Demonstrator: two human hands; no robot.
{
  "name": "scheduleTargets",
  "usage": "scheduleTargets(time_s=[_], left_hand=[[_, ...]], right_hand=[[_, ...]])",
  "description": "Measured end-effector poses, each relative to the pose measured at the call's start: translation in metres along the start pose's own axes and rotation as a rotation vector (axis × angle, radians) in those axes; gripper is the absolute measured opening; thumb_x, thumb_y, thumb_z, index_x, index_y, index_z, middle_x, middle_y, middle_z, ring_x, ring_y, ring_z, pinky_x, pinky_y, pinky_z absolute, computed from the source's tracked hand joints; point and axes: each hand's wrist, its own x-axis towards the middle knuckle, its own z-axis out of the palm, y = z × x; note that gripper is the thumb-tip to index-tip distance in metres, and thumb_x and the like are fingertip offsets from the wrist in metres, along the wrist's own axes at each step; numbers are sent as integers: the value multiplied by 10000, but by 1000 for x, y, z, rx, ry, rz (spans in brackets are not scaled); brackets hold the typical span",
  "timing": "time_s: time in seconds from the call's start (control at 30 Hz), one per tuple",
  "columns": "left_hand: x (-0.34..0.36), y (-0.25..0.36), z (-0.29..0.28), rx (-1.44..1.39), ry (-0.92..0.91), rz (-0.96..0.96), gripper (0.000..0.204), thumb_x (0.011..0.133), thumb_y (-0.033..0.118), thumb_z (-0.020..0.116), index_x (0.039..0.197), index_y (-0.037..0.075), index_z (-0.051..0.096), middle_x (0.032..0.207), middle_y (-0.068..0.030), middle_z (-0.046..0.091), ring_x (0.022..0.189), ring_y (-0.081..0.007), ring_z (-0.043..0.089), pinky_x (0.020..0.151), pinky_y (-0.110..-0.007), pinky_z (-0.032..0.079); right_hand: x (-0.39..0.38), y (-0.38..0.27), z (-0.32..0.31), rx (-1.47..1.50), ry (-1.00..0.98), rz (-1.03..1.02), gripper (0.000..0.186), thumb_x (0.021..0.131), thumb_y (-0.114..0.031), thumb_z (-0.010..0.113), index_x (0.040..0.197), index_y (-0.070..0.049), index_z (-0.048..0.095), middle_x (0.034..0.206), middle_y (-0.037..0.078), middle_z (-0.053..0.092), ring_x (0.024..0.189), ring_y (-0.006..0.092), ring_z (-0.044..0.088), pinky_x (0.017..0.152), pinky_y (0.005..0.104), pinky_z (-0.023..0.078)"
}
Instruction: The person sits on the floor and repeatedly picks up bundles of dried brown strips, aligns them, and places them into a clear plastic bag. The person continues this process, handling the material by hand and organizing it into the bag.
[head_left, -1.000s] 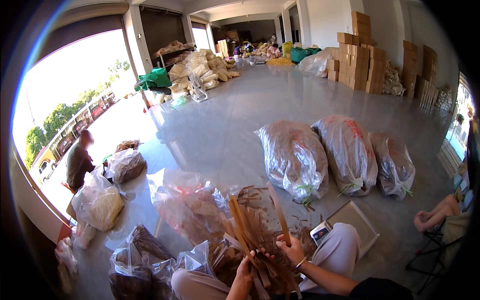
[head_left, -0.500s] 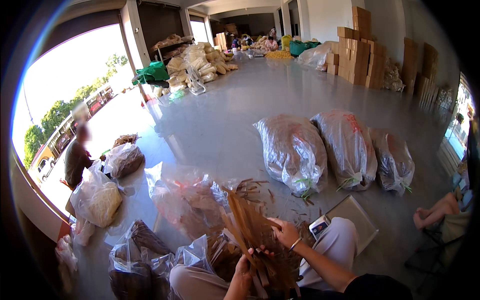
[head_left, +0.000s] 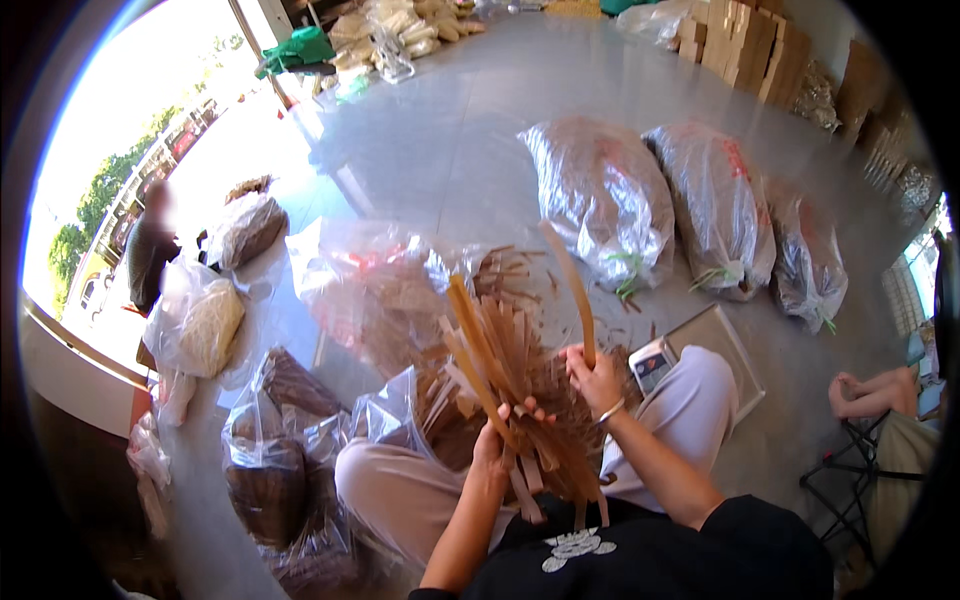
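My left hand (head_left: 493, 440) grips a loose bundle of long, flat brown strips (head_left: 505, 365) in front of my crossed legs. My right hand (head_left: 590, 372), a bangle at its wrist, pinches one paler strip (head_left: 568, 285) that stands upright just right of the bundle. More strips (head_left: 440, 405) lie in a loose pile under and around the bundle. A crumpled clear bag with reddish tint (head_left: 355, 285) lies beyond the pile. A small device with a dark screen (head_left: 652, 368) sits beside my right knee on a shallow tray (head_left: 745, 390).
Three full sacks (head_left: 590, 200) lie ahead right. Bags of dark material (head_left: 265, 480) and pale material (head_left: 200, 330) sit left, near a seated person (head_left: 140, 260) at the open doorway. A person's bare feet (head_left: 850, 390) rest by a folding chair (head_left: 860, 470). Cartons (head_left: 740, 50) are stacked behind.
The view has tilted downward, so the scene sits higher in the picture. My right hand has lifted a strip upright, apart from the bundle, compared with half a second ago.
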Motion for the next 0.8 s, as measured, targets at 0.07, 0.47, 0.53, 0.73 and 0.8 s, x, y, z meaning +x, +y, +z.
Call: scheduleTargets(time_s=[0.07,0.47,0.53,0.73,0.8], left_hand=[[0,2,4,54,-11,33,388,842,322,581,1084,26,520,997,-168,580,1105,-363,506,933,-487,419],[1,-9,2,-39,-33,-12,405,849,339,568,1086,12,544,1002,-178,598,1105,-379,501,956,-482,404],[0,-10,-5,-67,-37,-8,415,853,340,560,1101,8,538,1009,-183,597,1109,-380,499,950,-490,409],[-11,-18,5,-82,12,-11,416,858,344,556,1111,14,543,994,-179,599,1051,-365,542,876,-478,472],[-11,-19,1,-82,16,10,413,855,345,561,1104,16,548,993,-178,601,1046,-366,545,874,-479,472]], right_hand=[[-1,4,5,85,111,101,163,889,-204,569,848,-47,560,601,-31,478,452,32,407,398,180,317],[21,-11,11,154,11,96,193,840,-223,654,889,-42,608,627,-26,493,431,35,383,374,180,296],[20,-7,8,116,-2,58,228,845,-248,646,910,-33,603,623,-4,510,423,51,412,379,185,318],[2,-2,9,93,32,-5,246,851,-235,639,958,-17,597,627,7,521,424,47,410,374,174,311],[-5,-10,12,65,64,37,283,850,-238,640,992,1,592,624,5,521,422,44,406,372,172,306]])
